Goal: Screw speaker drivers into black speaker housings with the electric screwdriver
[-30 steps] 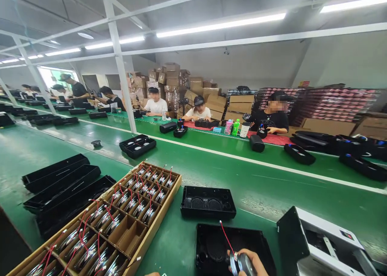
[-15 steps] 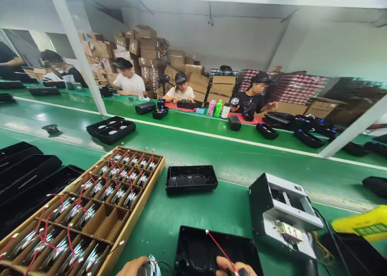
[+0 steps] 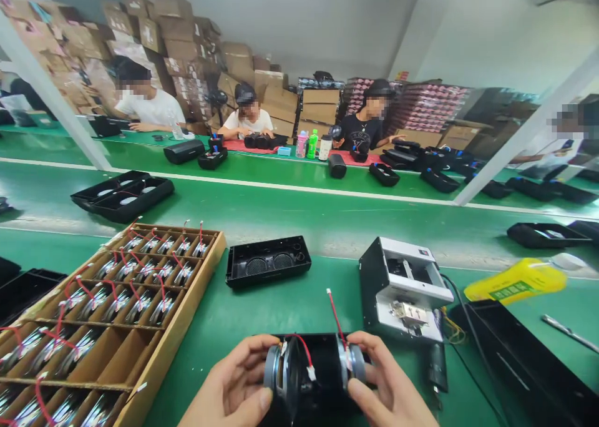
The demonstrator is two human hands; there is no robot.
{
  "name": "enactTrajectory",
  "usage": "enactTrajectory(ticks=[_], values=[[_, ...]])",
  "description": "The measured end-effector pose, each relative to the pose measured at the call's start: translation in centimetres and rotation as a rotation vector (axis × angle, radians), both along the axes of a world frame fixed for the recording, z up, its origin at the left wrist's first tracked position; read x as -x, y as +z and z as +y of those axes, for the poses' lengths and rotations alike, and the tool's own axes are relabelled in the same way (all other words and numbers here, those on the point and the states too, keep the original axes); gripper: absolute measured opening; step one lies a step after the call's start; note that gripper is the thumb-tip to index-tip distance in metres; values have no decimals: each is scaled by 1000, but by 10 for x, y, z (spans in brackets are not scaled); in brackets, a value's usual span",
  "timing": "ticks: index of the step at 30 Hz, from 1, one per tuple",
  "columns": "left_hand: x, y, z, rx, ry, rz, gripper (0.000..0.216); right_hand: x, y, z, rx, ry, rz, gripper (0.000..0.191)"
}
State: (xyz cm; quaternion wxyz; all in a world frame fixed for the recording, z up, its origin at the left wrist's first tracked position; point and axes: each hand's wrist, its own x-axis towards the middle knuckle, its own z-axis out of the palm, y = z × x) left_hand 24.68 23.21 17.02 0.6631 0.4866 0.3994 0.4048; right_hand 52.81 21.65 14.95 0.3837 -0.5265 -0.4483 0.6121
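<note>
In the head view, my left hand (image 3: 238, 383) grips a round speaker driver (image 3: 291, 377) by its magnet end, fingers behind and thumb in front. A red wire with a white plug hangs from that driver. My right hand (image 3: 374, 380) is closed on a second speaker driver (image 3: 345, 361), whose red wire sticks upward. Both drivers are held on edge over a black speaker housing (image 3: 322, 408), which they and my hands partly cover. Whether the drivers touch the housing I cannot tell.
On the left stands a divided cardboard box (image 3: 180, 327) of wired drivers. Another black housing (image 3: 269, 265) lies ahead. A grey-and-black machine (image 3: 407, 289), a black-handled power driver (image 3: 437, 364) and a yellow bottle (image 3: 519, 280) are at right. Co-workers sit across the green bench.
Both hands have risen into fuller view, each now plainly holding a driver above the housing. The camera has turned right, so the bench items appear shifted left.
</note>
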Motion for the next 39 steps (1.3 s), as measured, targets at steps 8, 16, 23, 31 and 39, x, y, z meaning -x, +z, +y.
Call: enactTrajectory(ticks=[8, 16, 23, 31, 39], values=[[-15, -21, 3, -44, 87, 172, 47, 17, 1, 5, -64, 57, -194, 59], [-4, -19, 13, -853, -36, 882, 58, -9, -11, -1, -425, 237, -724, 62], [-19, -14, 18, -1062, -164, 1178, 51, -3, -3, 7, -848, 234, -1112, 48], [-24, -20, 27, -967, -298, 1140, 39, 3, -3, 19, -866, 291, -1223, 49], [-16, -25, 28, -1042, -258, 1085, 28, 3, -4, 26, -898, 298, -1234, 51]])
